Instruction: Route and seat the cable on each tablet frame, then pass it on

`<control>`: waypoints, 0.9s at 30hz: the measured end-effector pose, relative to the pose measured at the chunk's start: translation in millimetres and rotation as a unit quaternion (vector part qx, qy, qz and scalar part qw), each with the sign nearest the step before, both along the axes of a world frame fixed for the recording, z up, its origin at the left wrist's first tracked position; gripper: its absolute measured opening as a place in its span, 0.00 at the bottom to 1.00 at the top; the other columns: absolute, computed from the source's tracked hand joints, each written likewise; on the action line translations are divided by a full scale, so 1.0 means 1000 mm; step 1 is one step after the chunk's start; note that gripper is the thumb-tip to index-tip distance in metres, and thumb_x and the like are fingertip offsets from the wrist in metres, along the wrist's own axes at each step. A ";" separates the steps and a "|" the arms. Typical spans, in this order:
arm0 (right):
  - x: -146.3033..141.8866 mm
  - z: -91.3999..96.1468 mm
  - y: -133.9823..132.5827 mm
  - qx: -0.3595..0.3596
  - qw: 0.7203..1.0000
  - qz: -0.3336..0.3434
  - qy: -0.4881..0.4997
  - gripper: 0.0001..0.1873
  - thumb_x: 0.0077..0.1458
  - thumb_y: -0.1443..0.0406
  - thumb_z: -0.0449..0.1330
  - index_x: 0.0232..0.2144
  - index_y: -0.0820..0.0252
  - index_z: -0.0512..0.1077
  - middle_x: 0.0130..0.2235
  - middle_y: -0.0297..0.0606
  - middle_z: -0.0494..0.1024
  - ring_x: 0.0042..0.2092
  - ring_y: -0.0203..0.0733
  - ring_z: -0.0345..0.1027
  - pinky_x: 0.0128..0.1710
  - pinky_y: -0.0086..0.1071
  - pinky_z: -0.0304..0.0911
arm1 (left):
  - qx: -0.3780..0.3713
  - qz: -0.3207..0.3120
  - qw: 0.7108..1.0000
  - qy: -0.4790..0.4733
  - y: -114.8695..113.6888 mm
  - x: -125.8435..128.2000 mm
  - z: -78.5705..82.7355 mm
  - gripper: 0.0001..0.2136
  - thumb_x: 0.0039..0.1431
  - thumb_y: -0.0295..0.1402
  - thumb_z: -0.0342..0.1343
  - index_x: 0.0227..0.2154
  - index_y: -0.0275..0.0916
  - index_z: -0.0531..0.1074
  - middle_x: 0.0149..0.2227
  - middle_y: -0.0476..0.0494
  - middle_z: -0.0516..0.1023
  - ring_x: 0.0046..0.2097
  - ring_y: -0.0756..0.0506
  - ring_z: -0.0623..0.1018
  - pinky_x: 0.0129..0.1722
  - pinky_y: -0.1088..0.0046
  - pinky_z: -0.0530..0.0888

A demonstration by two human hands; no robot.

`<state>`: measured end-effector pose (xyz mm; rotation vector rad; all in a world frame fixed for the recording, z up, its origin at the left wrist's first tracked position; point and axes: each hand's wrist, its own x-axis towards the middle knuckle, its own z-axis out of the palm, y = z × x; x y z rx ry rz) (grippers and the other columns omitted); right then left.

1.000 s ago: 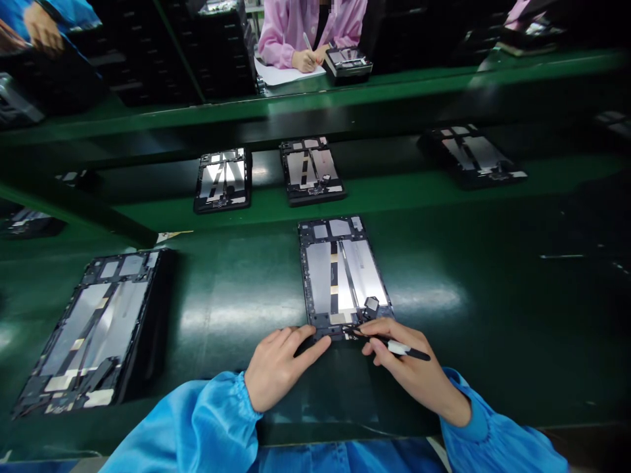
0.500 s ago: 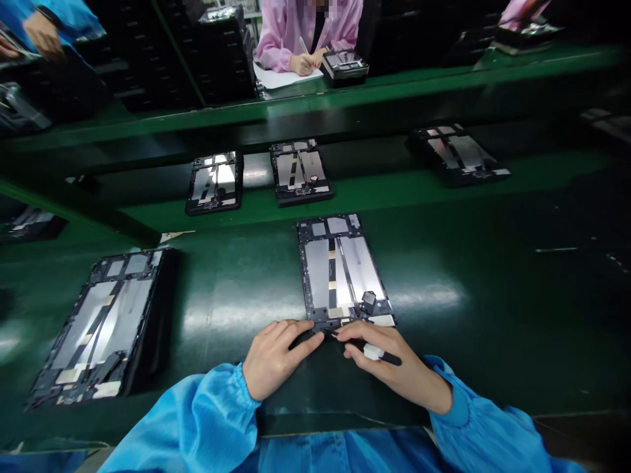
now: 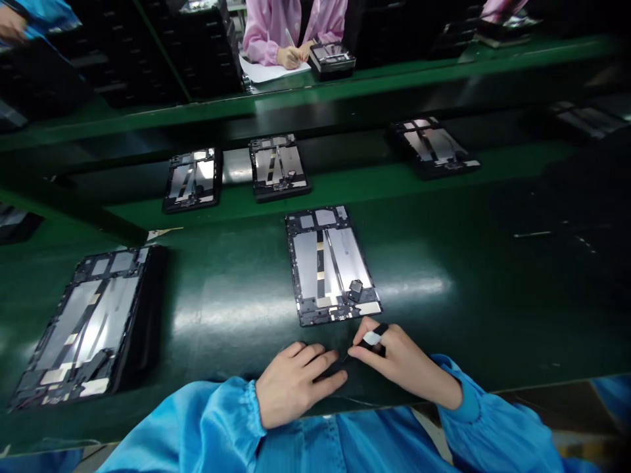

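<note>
- Blue cuffed sleeves (image 3: pixel 207 420) enter from the bottom of the frame, and the two hands stand apart, close together on the mat but not touching.
- Left hand (image 3: pixel 298 384) lies flat and relaxed on the green bench mat (image 3: pixel 444 328), holding nothing, apparently steadying the arm.
- Right hand (image 3: pixel 401 358) pinches a slim black tool (image 3: pixel 372 339) with a white band, gripped near its tip for fine control; its point aims down and left.
- Tablet frame (image 3: pixel 328 266) lies flat at centre, just above the hands, within easy reach, its metal panels facing up.
- Other tablet frames (image 3: pixel 86 328) sit to the left and further up the bench.
- Pink-sleeved co-worker (image 3: pixel 290 33) at top centre writes on white paper (image 3: pixel 261 71).
</note>
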<state>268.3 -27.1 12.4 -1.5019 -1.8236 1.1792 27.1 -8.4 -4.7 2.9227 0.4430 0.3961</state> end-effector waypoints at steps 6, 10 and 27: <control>-0.001 -0.002 0.001 -0.011 1.000 0.009 -0.002 0.07 0.60 0.62 0.60 0.30 0.57 0.71 0.27 0.31 0.76 0.27 0.39 0.71 0.26 0.30 0.62 | -0.001 0.004 1.000 -0.010 0.001 0.000 0.002 0.14 0.69 0.29 0.47 0.53 0.43 0.71 0.53 0.42 0.73 0.49 0.42 0.71 0.40 0.67 0.68; 0.003 -0.003 0.000 -0.018 0.999 -0.012 0.043 0.10 0.60 0.60 0.59 0.28 0.57 0.71 0.27 0.33 0.75 0.29 0.39 0.71 0.29 0.32 0.66 | -0.006 0.008 1.000 -0.021 -0.001 0.003 0.002 0.14 0.69 0.29 0.46 0.52 0.43 0.71 0.52 0.43 0.74 0.48 0.42 0.71 0.39 0.67 0.68; -0.031 0.016 0.084 -0.168 0.972 -0.027 0.160 0.11 0.57 0.58 0.60 0.30 0.59 0.65 0.22 0.30 0.74 0.29 0.42 0.79 0.23 0.28 0.72 | 0.026 0.157 0.983 -0.091 0.031 -0.030 -0.001 0.11 0.68 0.27 0.50 0.49 0.38 0.72 0.46 0.43 0.78 0.44 0.46 0.75 0.42 0.70 0.73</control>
